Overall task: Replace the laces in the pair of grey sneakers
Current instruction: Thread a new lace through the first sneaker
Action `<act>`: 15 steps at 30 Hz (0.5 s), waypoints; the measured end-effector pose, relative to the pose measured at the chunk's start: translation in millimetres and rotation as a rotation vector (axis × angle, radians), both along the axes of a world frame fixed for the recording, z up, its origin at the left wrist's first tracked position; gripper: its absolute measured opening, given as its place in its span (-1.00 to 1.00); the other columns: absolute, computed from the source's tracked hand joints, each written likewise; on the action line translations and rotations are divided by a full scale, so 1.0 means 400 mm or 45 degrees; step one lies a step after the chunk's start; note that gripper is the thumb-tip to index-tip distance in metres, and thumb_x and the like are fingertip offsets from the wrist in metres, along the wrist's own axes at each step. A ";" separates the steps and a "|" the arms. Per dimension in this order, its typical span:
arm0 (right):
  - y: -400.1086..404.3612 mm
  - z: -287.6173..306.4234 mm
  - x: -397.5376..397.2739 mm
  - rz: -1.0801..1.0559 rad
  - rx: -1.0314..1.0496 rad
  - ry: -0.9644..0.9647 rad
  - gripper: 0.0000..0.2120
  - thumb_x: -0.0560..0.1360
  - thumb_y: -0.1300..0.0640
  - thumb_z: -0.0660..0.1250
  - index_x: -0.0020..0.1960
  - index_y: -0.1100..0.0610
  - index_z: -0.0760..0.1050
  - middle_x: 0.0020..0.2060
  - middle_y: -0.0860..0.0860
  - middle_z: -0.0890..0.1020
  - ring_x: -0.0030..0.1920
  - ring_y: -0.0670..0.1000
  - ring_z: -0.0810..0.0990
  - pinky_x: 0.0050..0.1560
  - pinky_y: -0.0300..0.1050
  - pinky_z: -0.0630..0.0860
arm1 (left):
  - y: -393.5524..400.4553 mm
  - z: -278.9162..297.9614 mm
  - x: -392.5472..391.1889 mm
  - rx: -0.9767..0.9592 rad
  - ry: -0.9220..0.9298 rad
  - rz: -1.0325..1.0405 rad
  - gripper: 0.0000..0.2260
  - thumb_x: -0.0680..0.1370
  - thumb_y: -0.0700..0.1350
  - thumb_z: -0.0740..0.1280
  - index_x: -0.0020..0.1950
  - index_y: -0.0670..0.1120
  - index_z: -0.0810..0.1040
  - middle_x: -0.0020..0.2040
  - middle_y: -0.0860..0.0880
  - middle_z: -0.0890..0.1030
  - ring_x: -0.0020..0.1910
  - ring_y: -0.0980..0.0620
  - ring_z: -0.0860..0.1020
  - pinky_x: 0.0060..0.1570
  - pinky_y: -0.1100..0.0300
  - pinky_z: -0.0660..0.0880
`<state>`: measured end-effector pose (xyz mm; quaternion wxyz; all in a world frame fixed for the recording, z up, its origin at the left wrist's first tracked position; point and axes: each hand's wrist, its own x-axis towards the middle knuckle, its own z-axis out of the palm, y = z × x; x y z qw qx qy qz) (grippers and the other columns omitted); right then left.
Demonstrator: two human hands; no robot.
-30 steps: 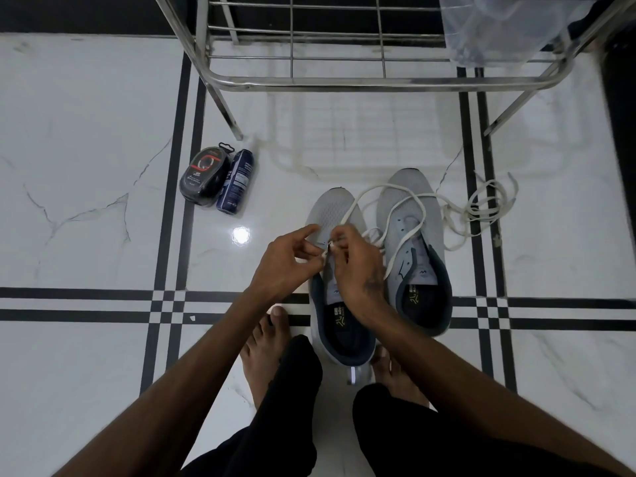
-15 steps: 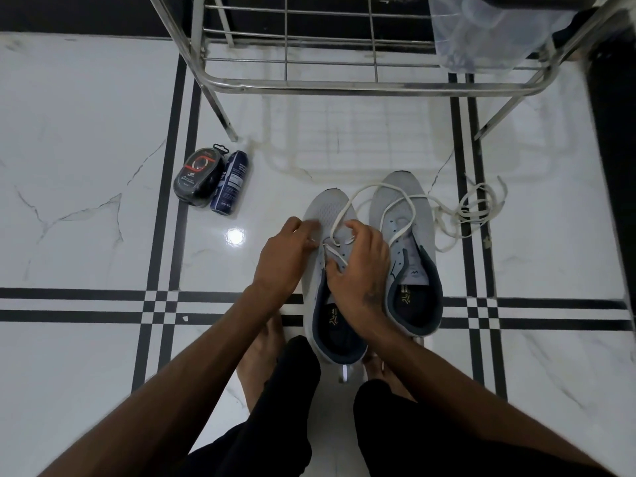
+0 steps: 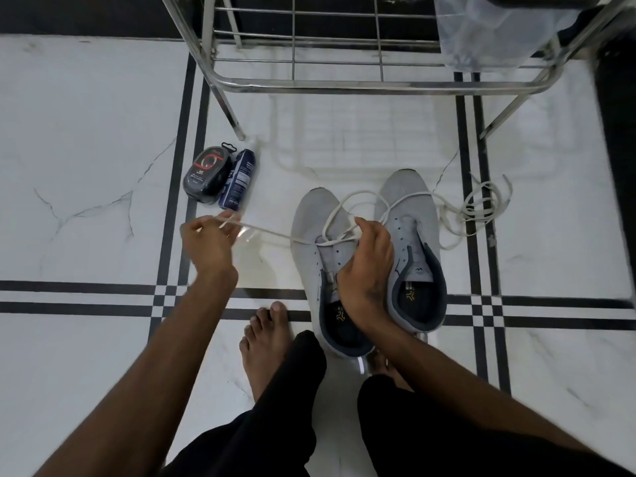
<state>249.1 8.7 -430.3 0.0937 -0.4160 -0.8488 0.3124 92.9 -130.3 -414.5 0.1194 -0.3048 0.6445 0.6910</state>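
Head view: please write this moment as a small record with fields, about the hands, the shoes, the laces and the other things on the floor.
left hand: pinches the white lace, stretched taut out to the left of the shoe
right hand: holds the left sneaker at its eyelet area, lace under the thumb
right sneaker: stands beside it, no lace through its eyelets
spare lace: loose pile on the floor, right of the shoes
polish case and spray can: lie side by side, far left of the shoes
metal rack: behind the shoes

White marble floor (image 3: pixel 86 339), black inlay lines; steel rack (image 3: pixel 344 85) standing behind.
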 end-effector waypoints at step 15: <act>0.004 0.016 0.009 -0.141 -0.258 0.118 -0.86 0.40 0.23 0.33 -0.09 0.12 0.39 -0.09 -0.03 0.40 -0.05 0.02 0.42 0.02 0.02 0.45 | 0.087 -0.028 0.162 -1.154 0.911 -1.723 -0.70 0.50 -0.32 0.27 0.13 -0.06 0.66 0.14 -0.01 0.67 0.13 -0.03 0.61 0.53 -0.05 0.09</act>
